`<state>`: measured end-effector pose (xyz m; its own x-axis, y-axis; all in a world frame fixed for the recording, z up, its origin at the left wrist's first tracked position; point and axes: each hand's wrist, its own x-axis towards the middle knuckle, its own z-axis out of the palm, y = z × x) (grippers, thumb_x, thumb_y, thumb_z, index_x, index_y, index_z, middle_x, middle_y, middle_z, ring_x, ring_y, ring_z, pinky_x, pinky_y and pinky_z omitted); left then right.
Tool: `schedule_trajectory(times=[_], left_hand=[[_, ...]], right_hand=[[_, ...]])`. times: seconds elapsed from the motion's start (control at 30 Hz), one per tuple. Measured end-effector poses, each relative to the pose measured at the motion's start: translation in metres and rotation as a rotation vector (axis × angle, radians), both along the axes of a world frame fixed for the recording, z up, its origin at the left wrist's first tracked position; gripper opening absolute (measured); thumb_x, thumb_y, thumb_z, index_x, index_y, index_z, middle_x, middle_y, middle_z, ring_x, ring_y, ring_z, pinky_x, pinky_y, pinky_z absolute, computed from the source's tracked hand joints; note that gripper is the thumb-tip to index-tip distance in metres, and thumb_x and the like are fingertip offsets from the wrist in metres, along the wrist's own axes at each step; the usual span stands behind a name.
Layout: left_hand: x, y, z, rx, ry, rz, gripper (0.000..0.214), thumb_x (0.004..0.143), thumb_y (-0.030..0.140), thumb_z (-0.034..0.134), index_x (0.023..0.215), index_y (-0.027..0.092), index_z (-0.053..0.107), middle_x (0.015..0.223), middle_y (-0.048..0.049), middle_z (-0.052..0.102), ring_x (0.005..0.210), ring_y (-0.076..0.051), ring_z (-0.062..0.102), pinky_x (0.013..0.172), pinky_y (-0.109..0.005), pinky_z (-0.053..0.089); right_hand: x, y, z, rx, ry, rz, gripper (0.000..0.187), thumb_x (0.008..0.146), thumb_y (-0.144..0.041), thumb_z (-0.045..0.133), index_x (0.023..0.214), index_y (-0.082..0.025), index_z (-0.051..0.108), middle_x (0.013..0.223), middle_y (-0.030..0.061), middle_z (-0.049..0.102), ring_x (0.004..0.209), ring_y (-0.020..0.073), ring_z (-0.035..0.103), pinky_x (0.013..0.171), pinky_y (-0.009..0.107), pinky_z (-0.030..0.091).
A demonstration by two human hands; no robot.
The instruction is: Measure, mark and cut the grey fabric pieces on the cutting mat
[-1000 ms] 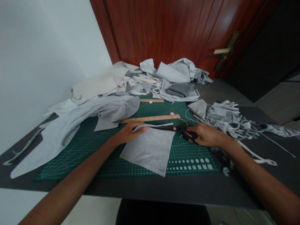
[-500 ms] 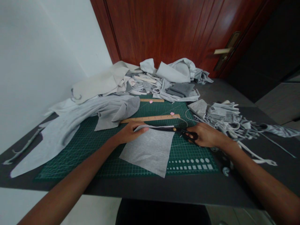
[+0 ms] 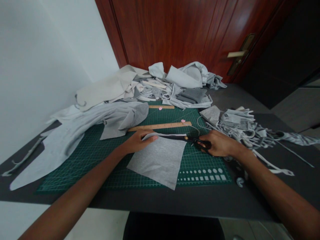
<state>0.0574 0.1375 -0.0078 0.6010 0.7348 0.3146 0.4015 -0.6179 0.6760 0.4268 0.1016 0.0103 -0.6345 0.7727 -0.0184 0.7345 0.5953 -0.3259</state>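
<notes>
My left hand [image 3: 140, 141] pinches the upper left part of a grey piece of fabric [image 3: 160, 160], thumb on top. My right hand [image 3: 218, 143] is wrapped round the black handles of a pair of scissors [image 3: 187, 138]. The blades point left along the fabric's upper edge, and a narrow pale strip of cloth lies just above them. Their tips reach close to my left fingers. Below the blades the cloth hangs down over the green cutting mat [image 3: 117, 170].
Wooden rulers [image 3: 160, 126] and small pink discs [image 3: 183, 121] lie beyond my hands. Long grey cloth [image 3: 82, 123] spreads at left. Piled fabric [image 3: 185, 78] lines the back by a red-brown door [image 3: 170, 33]. Scraps and strips [image 3: 240, 126] heap at right on the dark table [image 3: 150, 203].
Little differs: both hands keep their grip on the fabric and scissors. The strip's right end has shifted very slightly, and the whole view has moved by a few pixels.
</notes>
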Motion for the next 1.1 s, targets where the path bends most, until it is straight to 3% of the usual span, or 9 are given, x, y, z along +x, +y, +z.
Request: schedule_trajectory(times=[0.2,0.37,0.53,0.73,1.1], left_hand=[[0.0009,-0.0010,0.0020,-0.013,0.046,0.006,0.029,0.099,0.040,0.056,0.090,0.018,0.074,0.082,0.0003,0.074,0.075,-0.018,0.068,0.073,-0.027,0.054],[0.0018,-0.0045,0.0069,0.014,0.048,-0.010,0.029,0.099,0.039,0.055,0.087,0.018,0.071,0.080,0.0005,0.071,0.074,-0.017,0.066,0.071,-0.027,0.052],[-0.0002,-0.0067,0.0040,0.084,0.055,0.017,0.033,0.099,0.043,0.055,0.082,0.019,0.069,0.075,0.0010,0.068,0.070,-0.017,0.065,0.071,-0.028,0.052],[-0.0011,-0.0044,-0.0023,0.087,0.043,0.016,0.037,0.099,0.048,0.056,0.076,0.020,0.067,0.070,0.0018,0.066,0.065,-0.017,0.063,0.064,-0.028,0.050],[-0.0010,-0.0048,-0.0012,0.079,0.006,0.034,0.033,0.098,0.045,0.057,0.082,0.020,0.072,0.071,0.0018,0.068,0.067,-0.017,0.065,0.064,-0.027,0.053]], right_hand=[[0.0011,0.0004,-0.0008,-0.010,0.001,-0.001,0.015,0.082,-0.021,0.059,0.068,-0.019,0.060,0.057,0.0007,0.061,0.047,0.0111,0.048,0.050,0.025,0.027],[-0.0002,-0.0010,0.0007,-0.017,0.008,-0.002,0.015,0.084,-0.022,0.060,0.070,-0.019,0.062,0.060,0.0016,0.064,0.049,0.0115,0.051,0.051,0.025,0.030],[-0.0031,-0.0028,0.0008,-0.002,-0.037,-0.042,0.035,0.095,-0.048,0.057,0.078,-0.018,0.067,0.059,0.0033,0.065,0.049,0.0140,0.054,0.052,0.027,0.031],[-0.0010,-0.0009,-0.0037,0.061,-0.030,-0.046,0.045,0.092,-0.060,0.060,0.077,-0.019,0.066,0.056,0.0019,0.061,0.048,0.0143,0.050,0.052,0.028,0.028],[-0.0013,0.0008,-0.0036,0.012,0.016,-0.016,0.045,0.091,-0.060,0.062,0.074,-0.019,0.064,0.057,0.0013,0.061,0.049,0.0144,0.052,0.053,0.028,0.029]])
